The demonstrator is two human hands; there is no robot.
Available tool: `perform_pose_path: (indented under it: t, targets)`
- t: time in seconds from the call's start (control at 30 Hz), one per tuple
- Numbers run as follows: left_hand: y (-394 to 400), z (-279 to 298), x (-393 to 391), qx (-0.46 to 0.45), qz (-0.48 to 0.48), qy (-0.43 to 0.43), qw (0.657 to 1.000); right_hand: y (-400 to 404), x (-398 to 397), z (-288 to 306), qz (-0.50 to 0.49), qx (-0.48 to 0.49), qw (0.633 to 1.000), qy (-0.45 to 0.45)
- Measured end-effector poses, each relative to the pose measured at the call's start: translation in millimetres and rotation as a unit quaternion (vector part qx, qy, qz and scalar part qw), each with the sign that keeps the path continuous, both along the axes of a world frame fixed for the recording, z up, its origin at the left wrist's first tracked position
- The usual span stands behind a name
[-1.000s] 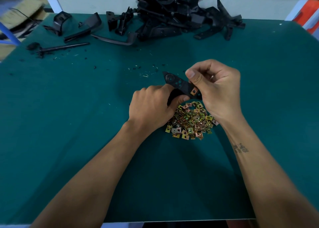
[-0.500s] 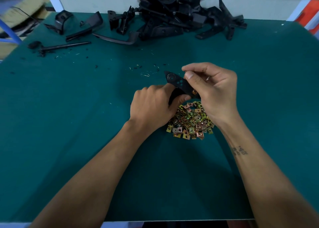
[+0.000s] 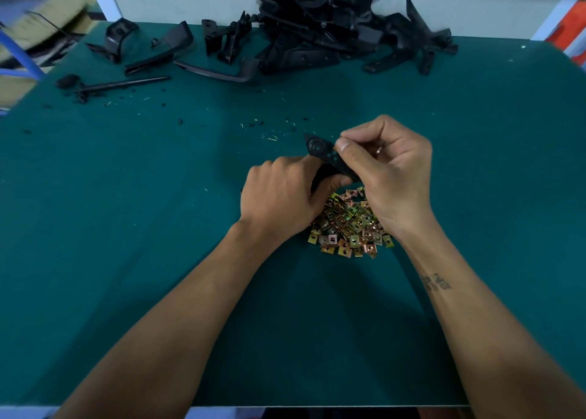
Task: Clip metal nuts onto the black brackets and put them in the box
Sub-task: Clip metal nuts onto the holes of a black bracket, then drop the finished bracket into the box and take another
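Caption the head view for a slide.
Both hands hold a black bracket above a pile of metal clip nuts.

The near end of the flat black plastic bracket [image 3: 328, 155] vanishes behind the right hand [image 3: 391, 177] and left hand [image 3: 279, 196]. Both hands cover part of the heap of small brass-coloured metal clip nuts [image 3: 347, 228]. Blurred cardboard [image 3: 38, 10] is cropped at the top-left corner.

A small assembly workshop or factory bench. The worktop [image 3: 126, 228] is covered in a green mat, with a heap of black brackets [image 3: 333, 29] along its far edge, a loose pile of small metal nuts [image 3: 348, 228] in the middle, and plastic shavings [image 3: 269, 127] scattered between them.
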State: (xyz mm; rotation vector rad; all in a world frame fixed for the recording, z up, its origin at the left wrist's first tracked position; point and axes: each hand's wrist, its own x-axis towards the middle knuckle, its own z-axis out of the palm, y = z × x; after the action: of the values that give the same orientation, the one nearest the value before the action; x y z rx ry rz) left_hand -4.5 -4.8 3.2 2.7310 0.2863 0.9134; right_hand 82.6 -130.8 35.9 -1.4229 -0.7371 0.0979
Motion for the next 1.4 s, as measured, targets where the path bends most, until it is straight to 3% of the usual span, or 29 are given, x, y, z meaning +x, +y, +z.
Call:
perform_pose_path:
  t: [0.33,0.47,0.67,0.8,0.93,1.03,1.1,1.2,1.27,1.33,1.4]
  targets:
    - [3,-4,0,0.009,0.005,0.004,1.000,-6,1,5,0.054,-0.043,0.998,-0.007]
    - [6,-3,3,-0.030,0.049,-0.018,0.998,-7,6,2,0.010,-0.023,1.000,-0.018]
    - [10,2,-2,-0.134,0.093,-0.029,0.986,-26,3,4,-0.053,-0.141,0.988,-0.032]
    - [-10,20,4,-0.322,0.022,-0.079,0.943,-69,-30,-2,-0.100,-0.171,0.980,-0.023]
    - [-89,34,20,-0.496,-0.126,-0.013,0.859,-120,-71,-6,-0.047,-0.148,0.978,0.141]
    - [-169,40,29,-0.548,-0.218,0.037,0.807,-161,-88,-13,-0.112,-0.074,0.968,0.211]
    - [-227,40,32,-0.556,-0.274,0.072,0.781,-195,-97,-17,-0.215,0.010,0.948,0.237]
    - [-311,30,27,-0.544,-0.387,0.156,0.728,-258,-110,-26,-0.346,0.168,0.876,0.293]
    - [-363,5,16,-0.457,-0.444,0.241,0.732,-304,-121,-39,-0.406,0.200,0.830,0.326]
    - [-404,-26,5,-0.369,-0.436,0.334,0.750,-343,-129,-60,-0.452,0.197,0.781,0.384]
    - [-431,-60,0,-0.340,-0.414,0.448,0.716,-372,-131,-88,-0.482,0.219,0.720,0.449]
